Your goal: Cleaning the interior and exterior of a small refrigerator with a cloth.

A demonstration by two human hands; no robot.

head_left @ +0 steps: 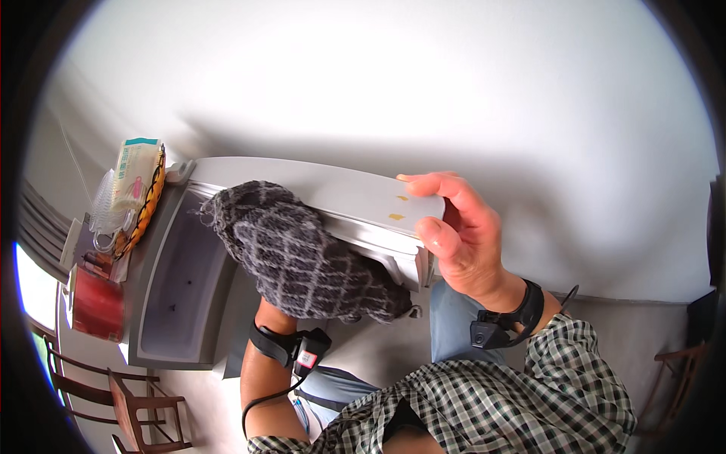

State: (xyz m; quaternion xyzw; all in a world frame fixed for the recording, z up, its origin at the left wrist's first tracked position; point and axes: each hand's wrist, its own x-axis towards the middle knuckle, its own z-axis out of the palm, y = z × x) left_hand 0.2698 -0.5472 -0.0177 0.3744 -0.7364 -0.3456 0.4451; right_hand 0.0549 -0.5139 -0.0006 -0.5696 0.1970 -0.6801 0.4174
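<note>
Cloth (302, 257), fuzzy and dark grey with pale criss-cross lines, bunched up over the left hand and overlapping the lower edge of a long grey panel (325, 181), from left of its middle to near its right end. Can't tell the left grip at all, tbh: fingers completely buried under the fabric. Right hand (473, 238) pretty clear though, closed around the panel's right end, with thumb on the face and forefinger up at the top edge. Couple of small yellowish marks (397, 216) on that end too, right beside the thumb. Over at the panel's left end, a grey unit (144, 280) with a dark recess (185, 280). Along the unit's left edge, a woven basket (157, 198) toward the far corner, holding a pale package (136, 170), plus a red box (98, 303) closer to the near corner.
</note>
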